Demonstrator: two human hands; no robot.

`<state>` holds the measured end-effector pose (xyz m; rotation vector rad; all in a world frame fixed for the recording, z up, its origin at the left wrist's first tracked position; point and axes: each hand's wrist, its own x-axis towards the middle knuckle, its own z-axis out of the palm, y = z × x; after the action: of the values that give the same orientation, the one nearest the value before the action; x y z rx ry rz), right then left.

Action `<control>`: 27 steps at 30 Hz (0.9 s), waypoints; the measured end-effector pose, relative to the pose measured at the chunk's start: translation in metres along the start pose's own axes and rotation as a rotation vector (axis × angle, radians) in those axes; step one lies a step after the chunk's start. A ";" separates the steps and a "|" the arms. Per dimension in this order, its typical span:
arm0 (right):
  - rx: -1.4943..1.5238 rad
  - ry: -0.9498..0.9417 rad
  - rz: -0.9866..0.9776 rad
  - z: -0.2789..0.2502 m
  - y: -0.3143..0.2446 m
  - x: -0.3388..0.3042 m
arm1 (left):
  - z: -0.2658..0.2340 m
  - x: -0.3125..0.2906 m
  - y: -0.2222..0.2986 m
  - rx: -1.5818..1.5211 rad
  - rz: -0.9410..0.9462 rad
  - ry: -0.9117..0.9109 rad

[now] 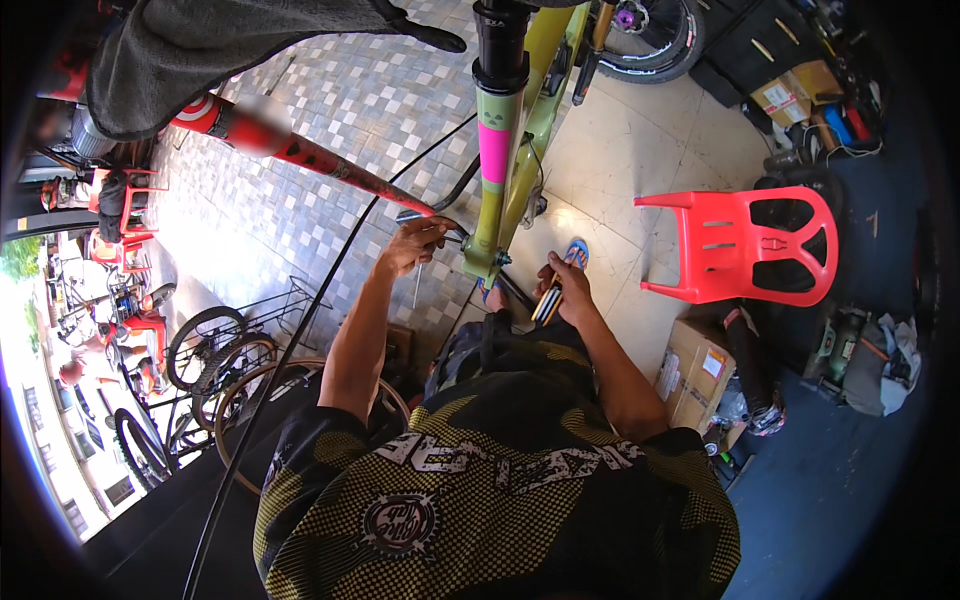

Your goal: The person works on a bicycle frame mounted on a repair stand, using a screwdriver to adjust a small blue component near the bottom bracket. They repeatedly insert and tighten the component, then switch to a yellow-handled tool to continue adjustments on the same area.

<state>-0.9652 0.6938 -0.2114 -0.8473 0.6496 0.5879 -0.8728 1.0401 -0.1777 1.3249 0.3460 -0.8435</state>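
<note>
A yellow-green bicycle frame with a pink band hangs in front of me, its lower end pointing towards my body. My left hand is closed just left of that end, fingers pinched together. A thin pale metal rod hangs below those fingers; its upper part is hidden in the grip. To the right of the frame and apart from it, my right hand is closed round a slim tool bundle with orange, dark and pale stripes. Its exact kind cannot be made out.
A red stand arm runs from the upper left towards the frame's end, with a dark cloth over its far part. A black cable crosses on the left. Right stand a red plastic chair and cardboard box; bicycles stand left.
</note>
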 end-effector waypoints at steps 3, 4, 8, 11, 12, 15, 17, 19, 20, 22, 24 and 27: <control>-0.144 -0.047 -0.005 0.025 0.004 0.008 | 0.000 -0.003 -0.006 -0.094 0.012 -0.016; -0.225 -0.067 -0.019 0.032 0.005 0.011 | 0.001 -0.002 -0.007 -0.079 0.018 -0.002; -0.351 -0.039 0.001 0.043 0.010 0.019 | 0.004 0.001 -0.006 0.085 0.047 0.055; -0.375 -0.048 0.008 0.044 0.006 0.018 | 0.004 0.003 -0.005 0.252 0.118 0.032; -0.387 -0.055 -0.020 0.045 0.005 0.018 | 0.005 0.004 -0.004 0.301 0.150 0.012; -0.428 -0.074 -0.092 0.047 0.005 0.017 | 0.011 0.009 -0.004 0.371 0.171 -0.026; -0.463 -0.083 -0.124 0.046 0.003 0.018 | 0.015 0.006 -0.001 0.351 0.161 -0.029; -0.524 -0.076 -0.141 0.046 0.003 0.017 | 0.018 0.006 0.001 0.348 0.162 -0.036; -0.557 -0.079 -0.149 0.047 0.003 0.017 | 0.014 0.007 -0.002 0.354 0.170 -0.035; -0.425 -0.040 -0.083 0.049 0.003 0.016 | 0.008 0.010 -0.009 0.375 0.195 -0.025; -0.389 -0.020 -0.039 0.048 0.004 0.016 | 0.008 0.011 -0.012 0.406 0.229 -0.016; -0.474 -0.040 -0.021 0.048 0.002 0.020 | 0.010 0.011 -0.012 0.421 0.269 -0.002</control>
<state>-0.9396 0.7388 -0.2030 -1.2785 0.4681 0.7521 -0.8763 1.0266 -0.1909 1.7153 -0.0189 -0.7103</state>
